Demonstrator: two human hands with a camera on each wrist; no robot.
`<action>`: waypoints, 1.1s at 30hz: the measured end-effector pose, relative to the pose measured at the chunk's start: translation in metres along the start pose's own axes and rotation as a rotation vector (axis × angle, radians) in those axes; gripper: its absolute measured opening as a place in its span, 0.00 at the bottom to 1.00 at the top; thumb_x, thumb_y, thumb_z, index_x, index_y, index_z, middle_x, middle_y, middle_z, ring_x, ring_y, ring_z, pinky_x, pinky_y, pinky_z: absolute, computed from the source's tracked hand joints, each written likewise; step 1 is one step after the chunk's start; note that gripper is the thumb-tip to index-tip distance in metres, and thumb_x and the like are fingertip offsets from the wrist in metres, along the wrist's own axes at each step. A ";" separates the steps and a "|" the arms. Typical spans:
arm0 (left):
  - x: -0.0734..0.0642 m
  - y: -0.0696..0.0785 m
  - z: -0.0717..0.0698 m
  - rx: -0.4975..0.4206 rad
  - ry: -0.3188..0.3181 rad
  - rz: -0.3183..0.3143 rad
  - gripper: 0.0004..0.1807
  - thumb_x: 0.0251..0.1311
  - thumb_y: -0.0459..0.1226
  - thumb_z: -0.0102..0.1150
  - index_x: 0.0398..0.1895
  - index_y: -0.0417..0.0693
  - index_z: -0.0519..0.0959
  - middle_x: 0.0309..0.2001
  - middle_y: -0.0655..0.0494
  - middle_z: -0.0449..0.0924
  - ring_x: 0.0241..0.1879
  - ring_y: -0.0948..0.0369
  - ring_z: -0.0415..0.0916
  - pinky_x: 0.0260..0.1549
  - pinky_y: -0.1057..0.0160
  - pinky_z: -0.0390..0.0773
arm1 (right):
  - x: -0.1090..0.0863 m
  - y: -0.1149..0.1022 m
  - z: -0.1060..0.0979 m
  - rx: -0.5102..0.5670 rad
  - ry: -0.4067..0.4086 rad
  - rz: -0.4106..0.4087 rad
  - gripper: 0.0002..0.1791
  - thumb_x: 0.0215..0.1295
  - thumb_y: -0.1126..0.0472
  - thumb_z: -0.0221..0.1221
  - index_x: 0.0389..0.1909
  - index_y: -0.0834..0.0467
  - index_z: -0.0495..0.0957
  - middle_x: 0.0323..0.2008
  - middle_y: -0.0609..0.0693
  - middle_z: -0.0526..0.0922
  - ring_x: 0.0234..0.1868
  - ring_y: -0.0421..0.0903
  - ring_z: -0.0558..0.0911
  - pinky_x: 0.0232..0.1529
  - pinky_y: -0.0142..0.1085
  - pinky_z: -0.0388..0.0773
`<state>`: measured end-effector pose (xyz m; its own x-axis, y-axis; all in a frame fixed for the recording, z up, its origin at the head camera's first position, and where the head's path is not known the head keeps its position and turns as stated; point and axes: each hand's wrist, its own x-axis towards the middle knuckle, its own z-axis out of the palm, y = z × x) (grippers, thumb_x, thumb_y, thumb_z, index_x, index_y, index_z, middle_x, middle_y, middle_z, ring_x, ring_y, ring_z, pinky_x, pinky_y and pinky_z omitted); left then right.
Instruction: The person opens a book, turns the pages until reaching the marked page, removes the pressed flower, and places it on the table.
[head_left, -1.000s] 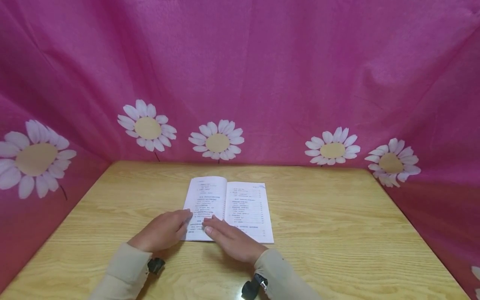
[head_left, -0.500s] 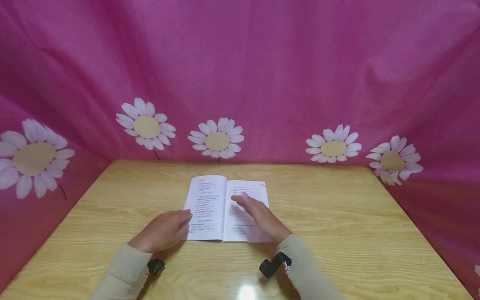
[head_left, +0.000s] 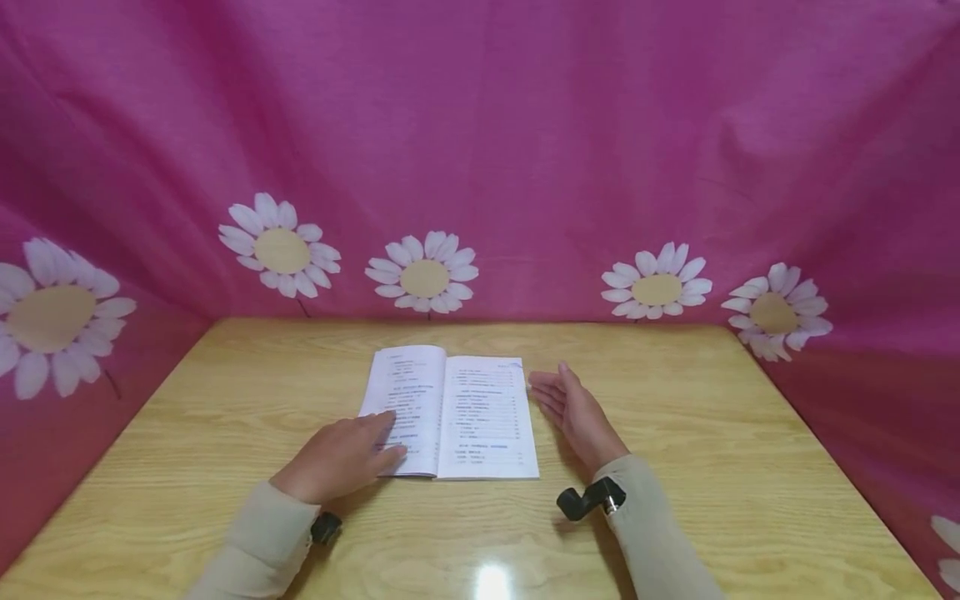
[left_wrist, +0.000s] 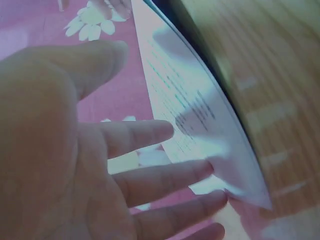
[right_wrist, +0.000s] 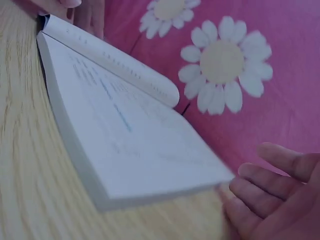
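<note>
One open book (head_left: 448, 421) of printed pages (head_left: 487, 408)

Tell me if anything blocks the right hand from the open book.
Nothing visible does: the fingers of the right hand are beside the right edge of the open book, with no object in between. Whether they touch it is unclear.

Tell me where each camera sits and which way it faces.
Head: on the person's head, facing forward and down at the open book, wooden table and daisy-print cloth; left hand, right hand and sleeves show.
Left wrist: worn there, looking past the left hand, which fills the picture's left side, at the book and cloth.
Right wrist: worn there, looking across the book toward the cloth; right hand lower right, left hand partly upper left.
Both wrist views share book and cloth.
</note>
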<state>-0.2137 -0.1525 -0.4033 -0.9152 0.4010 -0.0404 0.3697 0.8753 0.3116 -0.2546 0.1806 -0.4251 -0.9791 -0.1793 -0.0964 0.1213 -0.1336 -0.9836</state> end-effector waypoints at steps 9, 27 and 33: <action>0.002 0.017 0.006 0.086 0.031 -0.035 0.38 0.61 0.62 0.53 0.70 0.56 0.66 0.53 0.35 0.74 0.46 0.42 0.74 0.43 0.43 0.73 | 0.002 0.014 -0.019 0.319 -0.077 0.014 0.46 0.72 0.33 0.37 0.72 0.69 0.51 0.72 0.65 0.54 0.72 0.55 0.57 0.69 0.42 0.56; 0.010 0.041 0.020 0.166 0.054 0.027 0.58 0.45 0.73 0.55 0.69 0.40 0.64 0.57 0.35 0.71 0.53 0.41 0.72 0.45 0.44 0.75 | 0.005 0.020 -0.020 0.474 -0.156 -0.005 0.47 0.72 0.34 0.37 0.73 0.70 0.45 0.73 0.67 0.46 0.73 0.57 0.53 0.69 0.41 0.54; 0.011 0.042 0.023 0.176 0.069 0.036 0.55 0.48 0.72 0.54 0.68 0.38 0.64 0.55 0.33 0.71 0.51 0.40 0.73 0.41 0.45 0.76 | 0.006 0.021 -0.021 0.470 -0.140 -0.006 0.45 0.74 0.35 0.35 0.72 0.70 0.47 0.72 0.68 0.48 0.73 0.58 0.54 0.69 0.42 0.55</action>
<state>-0.2049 -0.1051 -0.4131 -0.9075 0.4186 0.0349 0.4191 0.8971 0.1401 -0.2615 0.1968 -0.4496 -0.9525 -0.3021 -0.0378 0.2080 -0.5550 -0.8054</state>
